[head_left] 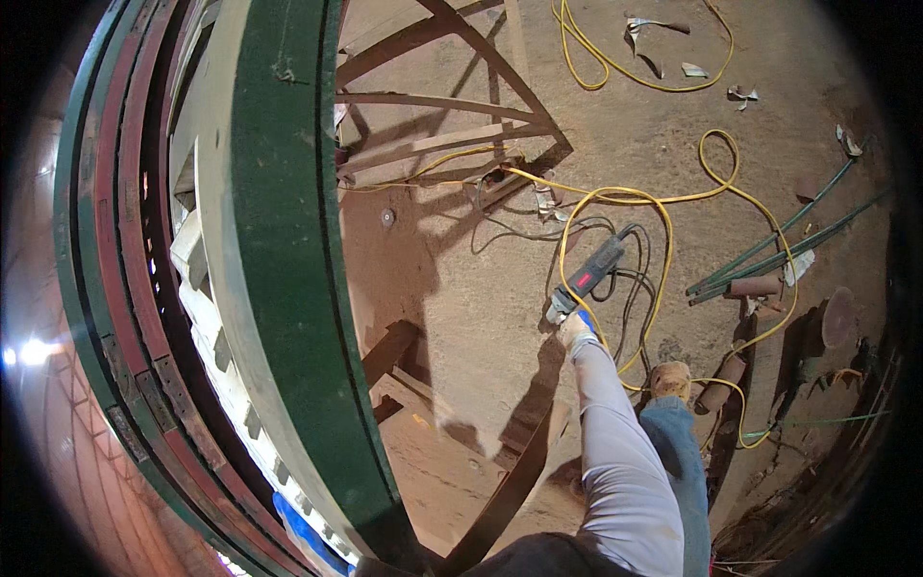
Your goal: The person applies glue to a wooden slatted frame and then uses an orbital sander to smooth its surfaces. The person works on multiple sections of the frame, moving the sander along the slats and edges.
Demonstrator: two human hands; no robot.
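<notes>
My right hand (pixel 577 330), in a pale and blue glove, reaches down at the end of a light grey sleeve. It is closed at the metal head end of a grey and black angle grinder (pixel 598 269); the fingers are mostly hidden. The tool's body points away from me, and its dark cord (pixel 636 231) loops beside it. A yellow extension cord (pixel 663 207) curls around the grinder and passes near my wrist. My left hand does not show. At the lower left, a blue shape (pixel 310 532) lies along the beam's edge; I cannot tell what it is.
A large green beam (pixel 288 240) stands at my left, with red and green beams (pixel 125 240) beyond it. Brown metal braces (pixel 510 72) rise ahead. Green rods (pixel 779 255), a rusty cylinder (pixel 755 287) and scraps lie right. My boot (pixel 670 380) is beside the cord.
</notes>
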